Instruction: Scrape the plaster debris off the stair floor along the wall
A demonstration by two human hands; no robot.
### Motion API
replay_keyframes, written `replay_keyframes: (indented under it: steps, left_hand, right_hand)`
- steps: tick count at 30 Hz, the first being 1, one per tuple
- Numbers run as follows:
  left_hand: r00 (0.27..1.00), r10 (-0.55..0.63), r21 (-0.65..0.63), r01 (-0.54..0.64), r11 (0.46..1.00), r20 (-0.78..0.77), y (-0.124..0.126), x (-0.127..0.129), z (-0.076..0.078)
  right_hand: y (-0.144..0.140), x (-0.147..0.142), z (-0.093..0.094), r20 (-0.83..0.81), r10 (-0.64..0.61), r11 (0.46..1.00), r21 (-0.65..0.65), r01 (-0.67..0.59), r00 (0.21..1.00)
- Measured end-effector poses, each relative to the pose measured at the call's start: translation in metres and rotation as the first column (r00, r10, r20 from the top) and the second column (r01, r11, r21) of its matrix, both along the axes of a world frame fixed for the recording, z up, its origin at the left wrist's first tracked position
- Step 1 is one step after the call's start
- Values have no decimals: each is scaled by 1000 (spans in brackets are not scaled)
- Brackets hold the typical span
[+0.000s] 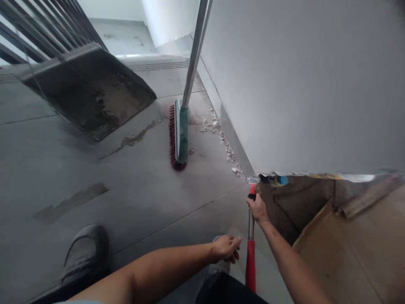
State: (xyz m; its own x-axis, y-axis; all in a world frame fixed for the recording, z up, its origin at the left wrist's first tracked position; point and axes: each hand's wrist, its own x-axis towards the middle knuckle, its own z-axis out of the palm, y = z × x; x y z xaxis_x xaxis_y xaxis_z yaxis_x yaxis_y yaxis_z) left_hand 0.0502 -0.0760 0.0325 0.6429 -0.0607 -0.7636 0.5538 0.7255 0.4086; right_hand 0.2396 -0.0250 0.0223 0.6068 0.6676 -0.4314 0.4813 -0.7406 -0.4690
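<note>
My right hand [258,210] is closed around the upper shaft of a long-handled scraper [251,261] with a red grip and red neck. The scraper's metal head meets the floor at the wall corner, beside the end of the grey skirting [234,137]. Just left of the red grip, my left hand [226,248] hovers over my shoe with loosely bent fingers and holds nothing. White crumbly debris [226,145] lies along the foot of the wall. A broom [181,133] with a green head and dark red bristles stands upright on the tiles, its metal pole rising out of view.
A dark dustpan [104,93] with dirt in it sits at upper left by the railing [47,25]. Steps lead down beyond it. Cardboard [344,253] covers floor at right, near a blue-capped container [280,181]. My left shoe [87,249] is at lower left.
</note>
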Motion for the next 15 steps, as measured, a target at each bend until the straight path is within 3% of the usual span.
replay_keyframes:
  steps: [15]
  left_hand:
    - [1000, 9, 3, -9, 1000, -9, 4, -4, 0]
  right_hand:
    - [1, -2, -16, -51, -30, 999, -14, 29, 998]
